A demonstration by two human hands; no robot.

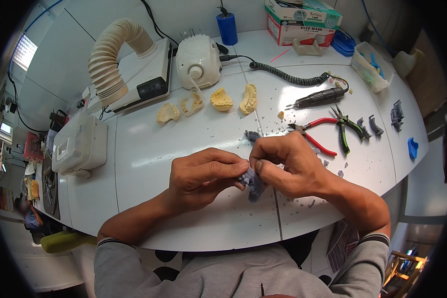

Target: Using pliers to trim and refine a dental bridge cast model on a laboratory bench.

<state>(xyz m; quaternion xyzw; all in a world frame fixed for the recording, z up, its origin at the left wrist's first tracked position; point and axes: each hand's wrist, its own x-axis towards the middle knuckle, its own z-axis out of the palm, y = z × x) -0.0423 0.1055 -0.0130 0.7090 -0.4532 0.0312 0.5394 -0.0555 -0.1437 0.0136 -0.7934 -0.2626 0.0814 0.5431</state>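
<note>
Between my two hands is a bluish-grey dental model piece (255, 186) with a rough, crumbly outline, held just above the white table. My left hand (198, 176) pinches its left end between thumb and fingers. The curled fingers of my right hand (294, 164) close on its upper right side and hide part of it. Just beyond the right fingers lies another dark grey piece (252, 135). Red-handled cutters (319, 133) and green-and-black pliers (343, 128) rest to the right, their jaws open. Small grey crumbs are scattered around both hands.
Yellowish plaster dental models (221, 99) stand in a row behind my hands. Further back are a white control box (198, 64), a ribbed suction hose (107, 64) and a black handpiece (323, 97). Curved grey pieces (376, 125) and a plastic bin (370, 69) sit at right; a lidded case (79, 146) at left.
</note>
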